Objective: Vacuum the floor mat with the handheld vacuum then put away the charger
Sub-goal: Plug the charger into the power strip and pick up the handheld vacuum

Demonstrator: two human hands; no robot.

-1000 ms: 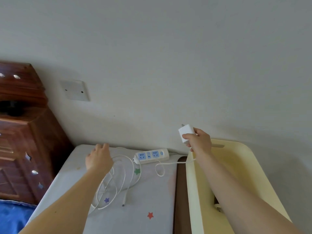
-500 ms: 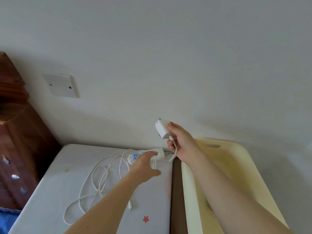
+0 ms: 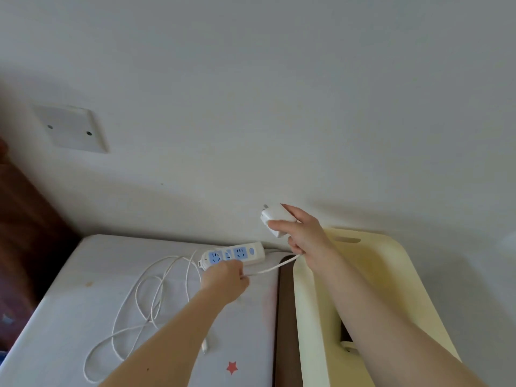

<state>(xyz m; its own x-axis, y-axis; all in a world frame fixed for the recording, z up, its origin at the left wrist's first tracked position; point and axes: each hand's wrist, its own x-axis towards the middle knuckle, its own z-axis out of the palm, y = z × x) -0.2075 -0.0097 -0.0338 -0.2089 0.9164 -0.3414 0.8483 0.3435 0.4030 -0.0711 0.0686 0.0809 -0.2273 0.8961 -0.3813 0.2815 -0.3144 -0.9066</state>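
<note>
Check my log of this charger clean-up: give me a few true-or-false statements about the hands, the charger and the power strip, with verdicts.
1. The right hand holds the white charger block in the air. True.
2. The charger block is plugged into the power strip. False: it is held above the strip with its prongs bare.
3. The left hand pinches the cable just in front of the power strip. True.
4. The rest of the cable is wound into a tight bundle. False: it lies in loose loops on the white surface.
</note>
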